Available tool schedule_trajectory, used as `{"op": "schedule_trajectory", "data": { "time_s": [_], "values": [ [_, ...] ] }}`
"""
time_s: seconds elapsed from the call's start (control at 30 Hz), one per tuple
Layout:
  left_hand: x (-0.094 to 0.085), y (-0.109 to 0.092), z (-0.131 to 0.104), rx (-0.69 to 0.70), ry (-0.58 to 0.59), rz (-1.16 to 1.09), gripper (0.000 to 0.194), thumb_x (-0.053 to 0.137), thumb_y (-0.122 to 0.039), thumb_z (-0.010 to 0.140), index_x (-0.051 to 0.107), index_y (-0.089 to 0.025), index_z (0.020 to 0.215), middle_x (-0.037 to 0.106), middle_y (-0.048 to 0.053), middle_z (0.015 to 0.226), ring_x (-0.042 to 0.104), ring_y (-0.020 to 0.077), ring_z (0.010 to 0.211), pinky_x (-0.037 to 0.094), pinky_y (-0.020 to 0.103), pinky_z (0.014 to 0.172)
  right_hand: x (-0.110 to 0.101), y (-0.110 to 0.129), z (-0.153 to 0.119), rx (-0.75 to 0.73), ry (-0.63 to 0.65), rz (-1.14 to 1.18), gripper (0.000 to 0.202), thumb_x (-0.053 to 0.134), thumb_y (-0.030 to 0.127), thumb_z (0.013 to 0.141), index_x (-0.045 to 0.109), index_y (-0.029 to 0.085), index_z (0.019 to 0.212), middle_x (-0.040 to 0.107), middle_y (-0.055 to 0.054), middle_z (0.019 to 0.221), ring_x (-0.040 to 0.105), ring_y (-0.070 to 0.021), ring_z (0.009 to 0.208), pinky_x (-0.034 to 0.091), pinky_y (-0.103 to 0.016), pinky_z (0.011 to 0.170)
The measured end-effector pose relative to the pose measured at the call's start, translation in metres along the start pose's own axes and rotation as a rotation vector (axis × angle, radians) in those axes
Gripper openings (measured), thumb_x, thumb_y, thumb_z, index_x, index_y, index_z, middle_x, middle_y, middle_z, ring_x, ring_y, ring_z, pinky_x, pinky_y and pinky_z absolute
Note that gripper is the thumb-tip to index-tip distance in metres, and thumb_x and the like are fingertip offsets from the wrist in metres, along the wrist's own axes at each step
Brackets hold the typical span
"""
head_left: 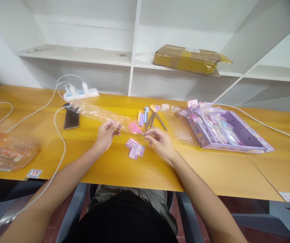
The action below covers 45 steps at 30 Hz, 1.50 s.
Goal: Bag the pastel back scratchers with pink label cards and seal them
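Clothing: black top [124, 219], matte, cut off by the lower edge; wrinkled grey-green trousers [157, 202] partly hidden below the table edge.
Orange bag [10, 152]: translucent plastic, cut off at the left; its print is too blurred to read.
Cards [136, 148]: small purple rectangles, overlapping on the wood-grained table [124, 172], the lower ones partly covered.
Right hand [158, 140]: thumb and forefinger pinch the thin metal shaft of the pink scratcher; the other fingers curl, tips partly hidden.
Pink scratcher [134, 128]: a hand-shaped head with splayed prongs, held above the table between both hands; much of its shaft is hidden by fingers.
Left hand [107, 135]: thumb and forefinger pinch the near end of the clear sleeve; whether pink prongs touch it cannot be told.
Clear sleeve [102, 114]: crinkled, glinting film stretching toward the phone [71, 118], a dark slab; its edges are hard to follow.
Loose scratchers [152, 108]: blue, yellow and purple heads on metal rods, partly overlapping, beside smooth pastel tubes [141, 119].
Tray [236, 147]: printed purple card, heaped with shiny packets [215, 126] whose contents blur.
Power strip [84, 93]: white, with plugs and cables.
Carton [185, 59]: taped brown cardboard, ragged at one end, on a white shelf [84, 55].
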State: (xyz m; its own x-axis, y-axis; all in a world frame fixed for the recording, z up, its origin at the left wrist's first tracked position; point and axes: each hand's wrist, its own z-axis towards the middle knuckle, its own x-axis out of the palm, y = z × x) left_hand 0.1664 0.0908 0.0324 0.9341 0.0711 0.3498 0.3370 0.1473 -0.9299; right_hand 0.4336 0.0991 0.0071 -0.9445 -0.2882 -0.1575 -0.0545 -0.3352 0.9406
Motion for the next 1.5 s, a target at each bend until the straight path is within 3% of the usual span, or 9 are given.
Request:
{"op": "schedule_trajectory", "data": {
  "time_s": [0.23,0.57,1.03,1.13,1.23,1.37,1.5],
  "values": [
    [-0.001,0.007,-0.002,-0.027,0.068,0.083,0.048,0.096,-0.055,0.072,0.075,-0.014,0.084,0.078,0.007,0.086,0.063,0.0110,0.064,0.053,0.025,0.060,0.000,-0.007,-0.001,0.010,0.016,-0.015,0.027,0.079,0.050,0.094,0.075,0.024,0.103,0.073,-0.003,0.091,0.070,-0.0176,0.076,0.057,-0.030,0.060],
    [-0.001,0.016,-0.003,-0.025,0.158,0.148,0.042,0.093,-0.052,0.077,0.078,-0.016,0.093,0.071,0.002,0.077,0.064,0.0122,0.064,0.054,0.025,0.058,0.000,-0.001,0.000,0.031,0.003,-0.047,0.029,0.089,0.047,0.085,0.075,0.024,0.097,0.078,-0.006,0.097,0.072,-0.0205,0.085,0.059,-0.031,0.065],
    [-0.002,0.020,-0.005,-0.058,0.280,0.257,0.043,0.094,-0.053,0.075,0.077,-0.015,0.088,0.074,0.003,0.078,0.064,0.0129,0.062,0.055,0.028,0.061,0.009,-0.011,-0.001,0.128,0.056,0.140,0.052,0.096,0.051,0.076,0.051,0.025,0.085,0.073,0.000,0.087,0.070,-0.0164,0.075,0.061,-0.032,0.067],
    [0.000,0.020,-0.006,-0.032,0.252,0.241,0.041,0.092,-0.053,0.078,0.077,-0.016,0.087,0.073,0.003,0.077,0.063,0.0130,0.064,0.054,0.027,0.062,0.009,-0.010,0.000,0.149,0.082,0.186,0.051,0.095,0.051,0.077,0.055,0.026,0.097,0.073,0.002,0.089,0.072,-0.0163,0.072,0.059,-0.029,0.061],
    [0.000,0.018,-0.004,0.000,0.147,0.168,0.041,0.092,-0.054,0.078,0.077,-0.016,0.087,0.070,0.001,0.074,0.062,0.0125,0.064,0.054,0.027,0.063,0.005,-0.007,0.000,0.184,0.147,0.129,0.047,0.085,0.058,0.088,0.061,0.025,0.111,0.072,0.002,0.086,0.069,-0.0143,0.064,0.054,-0.026,0.053],
    [-0.001,0.011,0.000,-0.003,0.026,0.077,0.047,0.096,-0.058,0.071,0.075,-0.017,0.083,0.070,0.001,0.073,0.062,0.0115,0.064,0.052,0.025,0.062,0.000,-0.004,0.001,0.227,0.230,-0.057,0.047,0.068,0.067,0.098,0.068,0.020,0.097,0.070,0.000,0.074,0.064,-0.0125,0.061,0.052,-0.025,0.057],
    [-0.003,0.005,0.002,-0.015,0.046,0.080,0.046,0.095,-0.057,0.073,0.075,-0.017,0.081,0.069,0.001,0.072,0.063,0.0113,0.065,0.051,0.024,0.063,0.000,-0.003,0.001,0.222,0.229,-0.100,0.050,0.066,0.069,0.098,0.069,0.020,0.092,0.066,0.001,0.067,0.060,-0.0124,0.058,0.048,-0.025,0.055]
  ]
}}
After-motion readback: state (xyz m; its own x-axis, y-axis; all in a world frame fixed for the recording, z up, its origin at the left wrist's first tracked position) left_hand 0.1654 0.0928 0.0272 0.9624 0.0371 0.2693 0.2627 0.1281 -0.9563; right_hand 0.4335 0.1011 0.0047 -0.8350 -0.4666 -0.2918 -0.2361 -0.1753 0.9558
